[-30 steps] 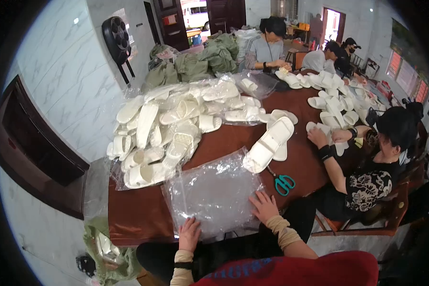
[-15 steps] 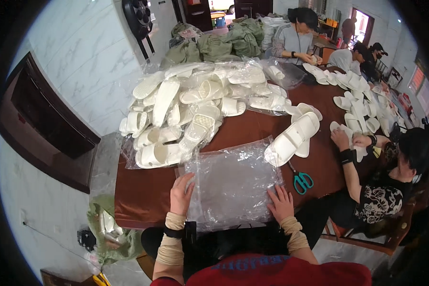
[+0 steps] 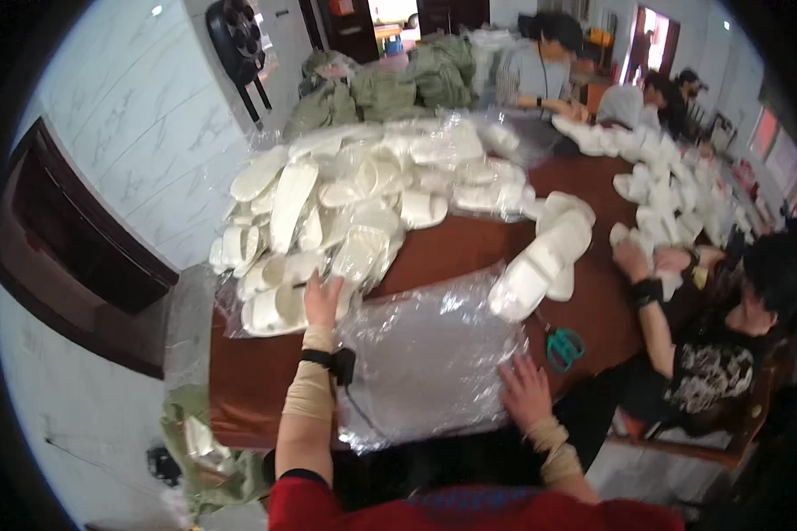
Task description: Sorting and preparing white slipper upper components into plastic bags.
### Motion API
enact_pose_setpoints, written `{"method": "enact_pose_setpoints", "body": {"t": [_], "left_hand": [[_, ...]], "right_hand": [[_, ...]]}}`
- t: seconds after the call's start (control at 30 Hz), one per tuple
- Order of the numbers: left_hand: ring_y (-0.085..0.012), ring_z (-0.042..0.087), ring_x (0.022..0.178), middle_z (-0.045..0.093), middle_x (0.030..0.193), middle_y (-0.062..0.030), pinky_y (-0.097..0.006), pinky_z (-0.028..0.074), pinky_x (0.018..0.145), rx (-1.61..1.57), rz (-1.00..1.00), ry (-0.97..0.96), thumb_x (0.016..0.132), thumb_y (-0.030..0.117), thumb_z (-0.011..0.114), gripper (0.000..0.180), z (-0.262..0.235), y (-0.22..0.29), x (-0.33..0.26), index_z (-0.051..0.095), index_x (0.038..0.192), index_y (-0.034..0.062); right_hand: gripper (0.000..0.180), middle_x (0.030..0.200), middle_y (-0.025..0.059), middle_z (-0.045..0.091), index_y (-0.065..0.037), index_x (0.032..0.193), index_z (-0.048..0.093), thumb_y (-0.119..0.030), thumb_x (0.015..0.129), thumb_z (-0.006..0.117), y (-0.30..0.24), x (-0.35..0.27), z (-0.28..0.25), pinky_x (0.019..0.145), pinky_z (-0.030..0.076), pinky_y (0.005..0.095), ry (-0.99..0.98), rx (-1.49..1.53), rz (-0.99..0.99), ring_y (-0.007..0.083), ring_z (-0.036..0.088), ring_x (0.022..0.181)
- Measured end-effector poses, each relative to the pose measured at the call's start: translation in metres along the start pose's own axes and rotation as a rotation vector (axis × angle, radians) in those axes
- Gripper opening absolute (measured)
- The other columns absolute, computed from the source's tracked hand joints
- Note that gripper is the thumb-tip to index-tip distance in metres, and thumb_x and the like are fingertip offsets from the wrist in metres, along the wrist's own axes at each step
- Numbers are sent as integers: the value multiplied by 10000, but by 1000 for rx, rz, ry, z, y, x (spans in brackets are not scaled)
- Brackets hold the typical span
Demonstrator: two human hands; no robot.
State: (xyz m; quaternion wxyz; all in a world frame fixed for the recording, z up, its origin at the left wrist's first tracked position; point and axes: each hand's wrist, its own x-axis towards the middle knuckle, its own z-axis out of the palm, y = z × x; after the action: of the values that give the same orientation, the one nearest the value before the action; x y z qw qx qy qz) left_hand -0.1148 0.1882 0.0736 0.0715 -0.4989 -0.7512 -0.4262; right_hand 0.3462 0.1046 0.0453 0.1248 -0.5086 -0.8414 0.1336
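Observation:
A large clear plastic bag [image 3: 434, 354] lies flat in front of me on the brown tabletop. My right hand [image 3: 527, 391] rests on its right edge, fingers stretched out. At the front of a heap of bagged cream slippers [image 3: 372, 177], my left hand [image 3: 323, 303] reaches over the nearest slipper [image 3: 273, 310], its fingers apart; blur hides whether it touches the wrapping. A few unwrapped cream slippers [image 3: 531, 274] lie stacked beyond the bag's right corner. Teal-handled scissors [image 3: 563, 348] lie right of the bag, near my right hand.
A co-worker [image 3: 708, 354] sits at the right, with hands on a slipper. Others work farther back, beside a row of loose cream slippers [image 3: 664, 190]. Green sacks [image 3: 390, 93] are piled behind the table, and another green sack [image 3: 199, 451] stands on the floor at left.
My left hand has moved from the bag's left edge forward and left to the slipper heap. My right hand stays on the bag's right side. The whole view has shifted slightly.

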Motion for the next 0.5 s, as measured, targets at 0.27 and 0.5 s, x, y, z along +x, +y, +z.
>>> {"method": "enact_pose_setpoints", "body": {"t": [0.27, 0.5], "left_hand": [[-365, 632, 831, 655, 879, -196, -422, 481, 709, -22, -109, -111, 868, 368, 598, 347, 15, -18, 51, 632, 1011, 53], [-399, 603, 719, 622, 754, -192, -431, 455, 615, 14, 168, 136, 938, 228, 524, 182, -97, 72, 69, 590, 926, 58]], "right_hand": [[622, 1502, 70, 283, -281, 1412, 375, -345, 837, 603, -6, 9, 6, 1075, 244, 523, -26, -70, -9, 290, 261, 1378], [625, 1517, 68, 250, -271, 1419, 366, -345, 842, 595, 1, 4, 10, 1078, 234, 519, -28, -75, 2, 289, 241, 1388]]}}
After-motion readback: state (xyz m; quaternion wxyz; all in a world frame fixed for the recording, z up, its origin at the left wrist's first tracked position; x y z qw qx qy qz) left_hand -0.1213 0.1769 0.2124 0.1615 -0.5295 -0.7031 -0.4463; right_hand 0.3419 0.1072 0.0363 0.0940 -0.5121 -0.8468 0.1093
